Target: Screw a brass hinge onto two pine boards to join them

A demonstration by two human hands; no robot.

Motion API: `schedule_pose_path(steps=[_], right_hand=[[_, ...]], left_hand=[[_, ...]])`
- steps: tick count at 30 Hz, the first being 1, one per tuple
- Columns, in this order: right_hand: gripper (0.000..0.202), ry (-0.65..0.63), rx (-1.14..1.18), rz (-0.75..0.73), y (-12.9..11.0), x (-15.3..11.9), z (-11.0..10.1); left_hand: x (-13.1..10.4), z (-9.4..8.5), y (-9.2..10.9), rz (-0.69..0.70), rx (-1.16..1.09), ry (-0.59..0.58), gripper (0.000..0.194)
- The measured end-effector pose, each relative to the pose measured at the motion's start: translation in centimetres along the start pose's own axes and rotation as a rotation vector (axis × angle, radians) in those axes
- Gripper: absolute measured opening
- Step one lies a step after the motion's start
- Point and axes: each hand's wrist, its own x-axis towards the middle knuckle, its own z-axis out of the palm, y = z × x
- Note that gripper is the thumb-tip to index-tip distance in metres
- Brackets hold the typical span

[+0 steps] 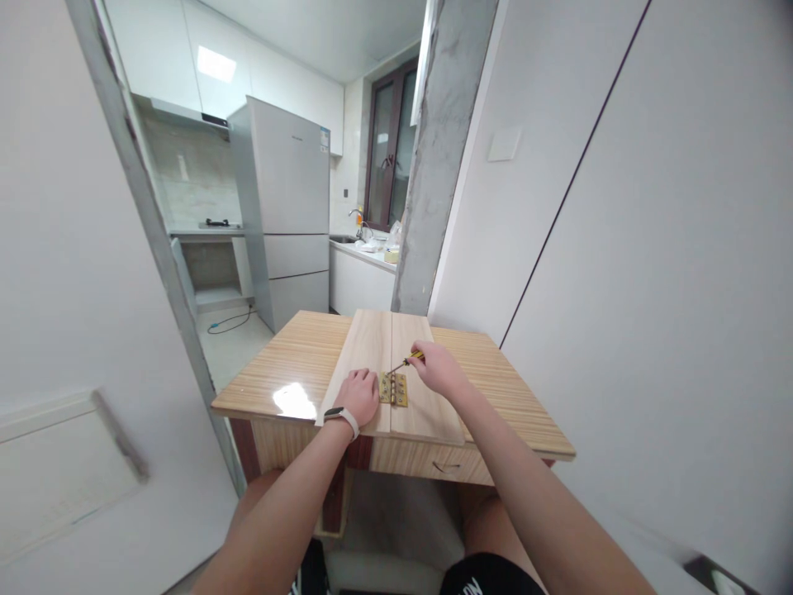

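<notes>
Two pale wooden boards lie side by side on the table, the left board [368,343] and the right board [427,417], with a thin seam between them. A brass hinge [393,391] spans that seam near the front, one leaf on each board, with screws in its holes. My right hand [439,369] is closed round the yellow-and-black handle of a screwdriver [416,356]. The shaft slants down left, its tip at the upper part of the hinge's left leaf. Resting flat on the left board, my left hand [360,398] has its fingers beside the hinge.
The wood-grain table [285,355] has a drawer with a curved handle [446,468] in front, above my knees. White walls flank me on both sides. Beyond the table stand a grey fridge [294,182] and a kitchen counter [363,277] with a sink.
</notes>
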Motion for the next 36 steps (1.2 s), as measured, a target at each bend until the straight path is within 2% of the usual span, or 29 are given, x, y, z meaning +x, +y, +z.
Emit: schedule_pose_path(steps=[27, 36], right_hand=[[0.017, -0.161, -0.215, -0.026, -2.6, 1.9, -0.9], [0.043, -0.248, -0.292, -0.074, -5.5, 3.8, -0.8]], left_hand=[[-0.1, 0.3, -0.5, 0.011, -0.020, 0.038, 0.029], [-0.1, 0.1, -0.4, 0.011, -0.008, 0.027, 0.029]])
